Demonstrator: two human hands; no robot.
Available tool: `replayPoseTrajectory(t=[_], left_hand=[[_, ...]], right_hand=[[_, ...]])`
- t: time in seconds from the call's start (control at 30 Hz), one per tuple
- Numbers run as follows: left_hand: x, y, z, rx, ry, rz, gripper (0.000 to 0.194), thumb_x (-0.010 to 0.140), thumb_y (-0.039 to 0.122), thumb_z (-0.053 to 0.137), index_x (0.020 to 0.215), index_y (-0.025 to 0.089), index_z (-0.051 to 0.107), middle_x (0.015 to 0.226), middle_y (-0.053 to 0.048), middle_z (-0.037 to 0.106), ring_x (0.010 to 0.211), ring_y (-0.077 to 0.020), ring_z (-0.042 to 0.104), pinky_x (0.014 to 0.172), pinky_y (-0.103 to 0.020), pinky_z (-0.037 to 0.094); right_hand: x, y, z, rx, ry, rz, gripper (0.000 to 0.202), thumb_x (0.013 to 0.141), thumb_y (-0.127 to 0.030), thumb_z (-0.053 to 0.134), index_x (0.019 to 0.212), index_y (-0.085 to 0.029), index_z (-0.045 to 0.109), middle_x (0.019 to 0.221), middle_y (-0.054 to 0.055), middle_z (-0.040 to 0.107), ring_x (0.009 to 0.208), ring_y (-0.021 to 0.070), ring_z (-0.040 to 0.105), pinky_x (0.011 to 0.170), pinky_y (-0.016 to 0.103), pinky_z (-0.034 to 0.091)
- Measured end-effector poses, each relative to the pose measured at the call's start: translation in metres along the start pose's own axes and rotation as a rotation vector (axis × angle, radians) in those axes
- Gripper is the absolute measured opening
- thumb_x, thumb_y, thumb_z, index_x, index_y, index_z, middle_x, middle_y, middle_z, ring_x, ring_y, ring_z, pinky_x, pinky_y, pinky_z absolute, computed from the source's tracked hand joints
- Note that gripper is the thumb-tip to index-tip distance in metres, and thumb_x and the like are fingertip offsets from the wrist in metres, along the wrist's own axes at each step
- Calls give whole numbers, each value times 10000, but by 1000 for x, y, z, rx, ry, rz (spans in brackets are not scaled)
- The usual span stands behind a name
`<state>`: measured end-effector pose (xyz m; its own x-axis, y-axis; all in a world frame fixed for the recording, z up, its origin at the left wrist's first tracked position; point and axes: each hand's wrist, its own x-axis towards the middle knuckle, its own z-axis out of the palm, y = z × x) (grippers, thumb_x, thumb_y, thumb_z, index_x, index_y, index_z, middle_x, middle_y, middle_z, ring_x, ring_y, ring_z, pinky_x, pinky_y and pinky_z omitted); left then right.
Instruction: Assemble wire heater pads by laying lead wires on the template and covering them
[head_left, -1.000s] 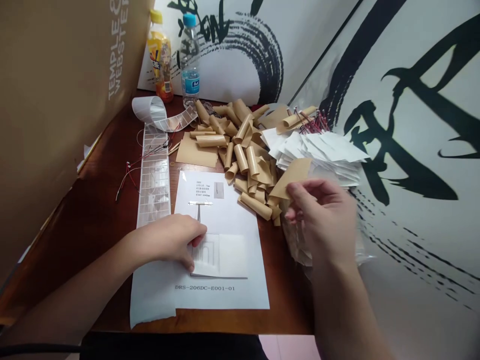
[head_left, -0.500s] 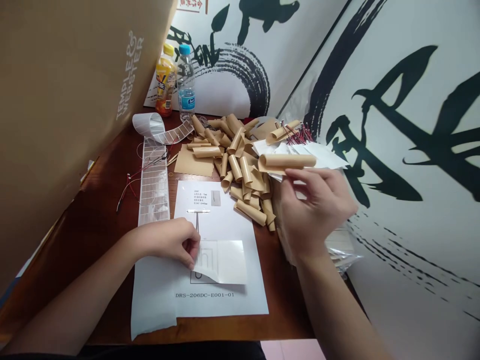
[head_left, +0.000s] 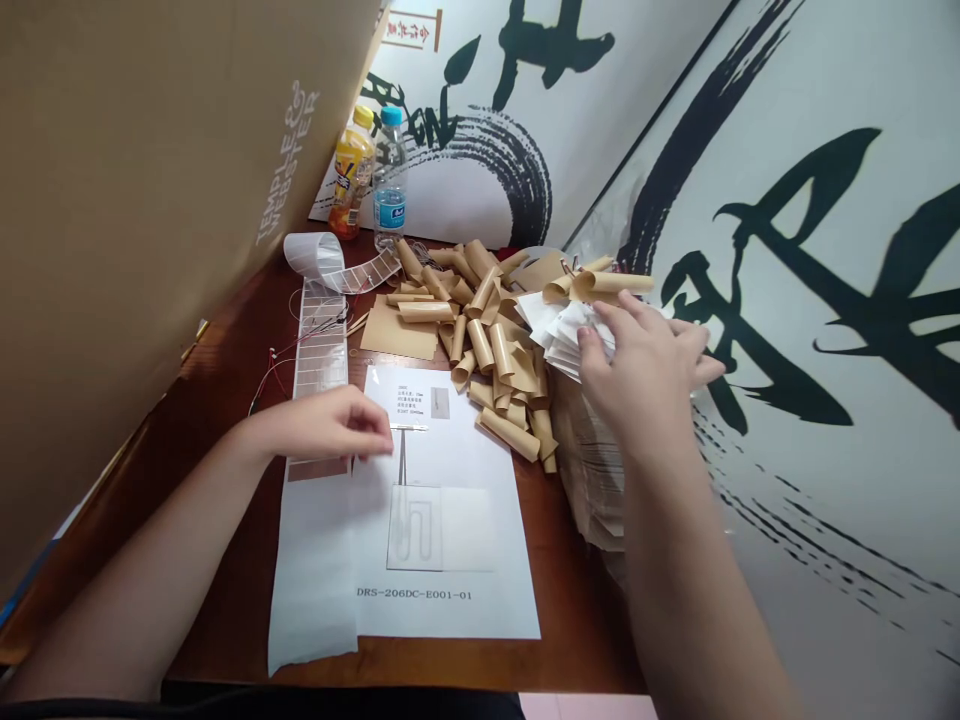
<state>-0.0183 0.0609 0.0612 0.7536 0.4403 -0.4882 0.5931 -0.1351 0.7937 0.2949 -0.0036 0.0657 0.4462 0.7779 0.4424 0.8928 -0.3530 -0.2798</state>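
A printed white sheet point(head_left: 450, 600) is lying nearest on the table point(head_left: 225, 400). Just above it, the left hand point(head_left: 330, 425) is hovering, fingers loosely curled, gripping nothing. Farther off, the right hand point(head_left: 645, 375) is resting open on stacked white sheets point(head_left: 559, 325), beside curled brown paper rolls point(head_left: 487, 340).

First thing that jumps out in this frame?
The heap of curled tan rolls mid-table, behind a white printed sheet near the front edge. The right hand lies on a stack of white slips to the heap's right; the left hand hovers, fingers pinched, by the sheet's top left corner. Bold black brushwork covers the right wall.
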Motion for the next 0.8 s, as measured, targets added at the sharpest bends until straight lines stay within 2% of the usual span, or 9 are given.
replayPoseTrajectory(t=[0.07,0.13,0.17,0.2,0.23,0.33,0.53,0.67,0.8], left_hand=[[-4,-10,-18,63,397,-23,354,803,529,622,858,187,698,768,-15,655,675,-144,589,606,-239,449],[-9,-27,-37,207,784,-163,385,759,541,636,933,202,687,871,-33,677,745,-178,617,664,-272,473],[-13,-36,-45,312,896,-269,428,705,540,683,974,207,679,946,-49,685,808,-208,635,727,-300,492],[-16,-45,-53,411,927,-361,486,646,535,727,997,204,669,1018,-76,682,891,-245,644,788,-325,501],[-20,-53,-59,453,901,-439,534,597,521,761,1014,207,653,1061,-91,681,953,-274,645,823,-339,502],[-29,-71,-69,413,817,-543,505,527,458,793,937,220,620,959,-93,716,921,-312,666,777,-353,495],[-33,-83,-76,311,689,-549,277,539,333,765,754,237,619,713,-59,708,668,-243,643,614,-319,409],[-42,-76,-74,366,678,-524,162,556,257,741,695,214,672,671,-10,694,658,-179,593,602,-262,383],[-59,-49,-66,420,663,-517,104,701,306,665,716,219,719,665,42,684,662,-146,561,627,-240,371]], right_hand=[[-6,-4,-3,30,45,-24,388,939,-395,491,1254,-242,660,1429,124,587,1207,428,436,916,630,326],[-11,-10,-9,65,75,-46,385,921,-398,517,1238,-235,661,1396,126,614,1227,429,439,927,620,316],[-14,-13,-13,83,98,-52,373,912,-393,533,1218,-228,667,1370,129,631,1233,426,453,934,614,318],[-17,-16,-16,101,132,-58,352,905,-385,547,1188,-222,677,1334,130,652,1230,420,476,938,606,325],[-20,-20,-19,126,171,-67,325,901,-376,562,1153,-212,686,1298,134,669,1224,409,503,943,594,338],[-34,-29,-25,238,283,-138,227,915,-364,579,1005,-198,706,1123,128,724,1123,357,604,930,544,401],[-63,-45,-19,493,270,-347,104,910,-240,621,830,-219,684,888,65,728,880,247,678,807,427,513],[-75,-48,-7,573,237,-409,96,895,-174,625,821,-210,674,818,46,717,770,200,679,722,364,535],[-83,-50,4,640,182,-434,95,883,-147,627,825,-208,672,826,50,716,778,197,681,711,349,553]])
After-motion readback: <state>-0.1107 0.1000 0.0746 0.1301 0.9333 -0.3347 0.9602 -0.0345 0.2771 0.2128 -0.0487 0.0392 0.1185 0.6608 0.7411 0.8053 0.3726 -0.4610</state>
